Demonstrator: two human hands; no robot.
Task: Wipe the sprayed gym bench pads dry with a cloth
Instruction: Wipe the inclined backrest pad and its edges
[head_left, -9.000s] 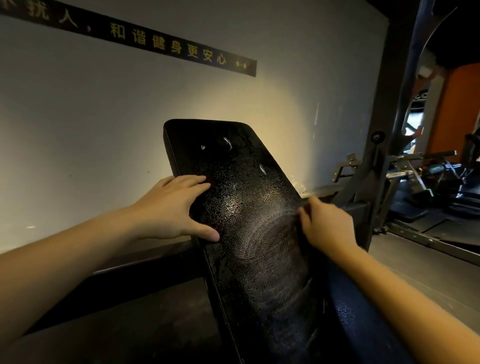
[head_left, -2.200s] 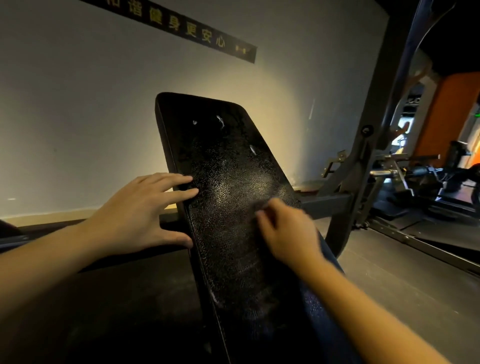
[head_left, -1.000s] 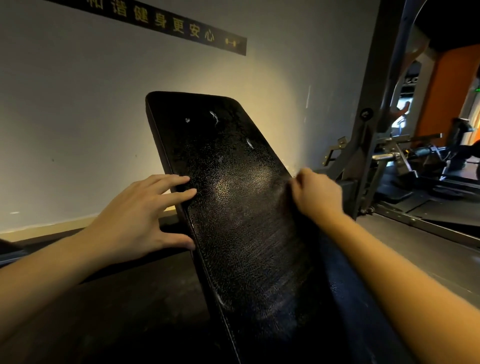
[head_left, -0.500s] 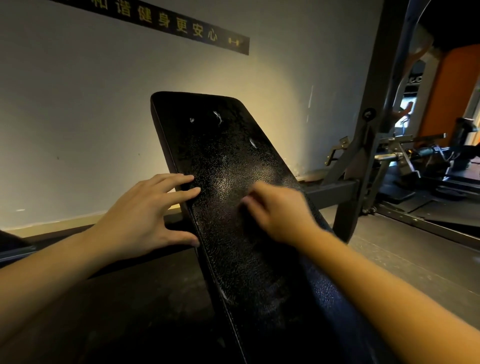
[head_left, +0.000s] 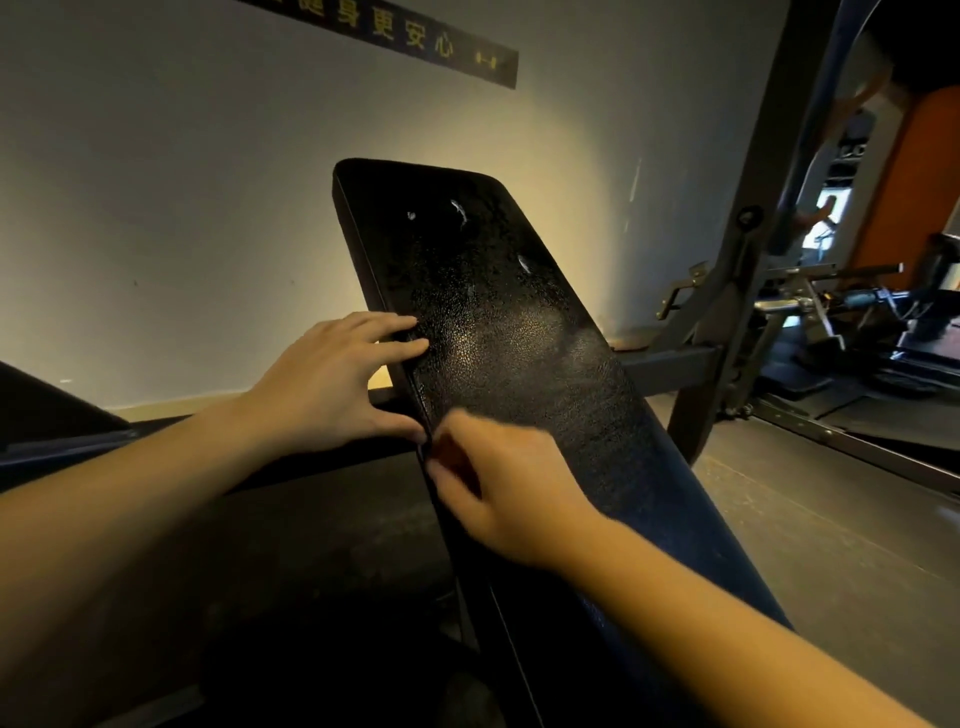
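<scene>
A black textured bench back pad (head_left: 519, 322) leans tilted upward in front of a pale wall, with droplets and wet sheen on its upper half. My left hand (head_left: 332, 384) rests on the pad's left edge, fingers straight on the face and thumb along the side. My right hand (head_left: 509, 493) is blurred with motion at the left edge just below it, fingers curled over a dark cloth (head_left: 453, 464) that barely shows under the fingers. The lower pad runs down under my right forearm.
A grey rack upright (head_left: 753, 234) and its crossbar (head_left: 670, 364) stand right of the pad. Further right are more gym machines (head_left: 857, 312). A dark sign strip (head_left: 415, 36) runs along the wall. Dark floor lies to the left and grey floor to the right.
My right hand has swept from the pad's right edge across its middle to the left edge, lower down. My left hand has stayed on the left edge. The wet sheen mid-pad looks duller.
</scene>
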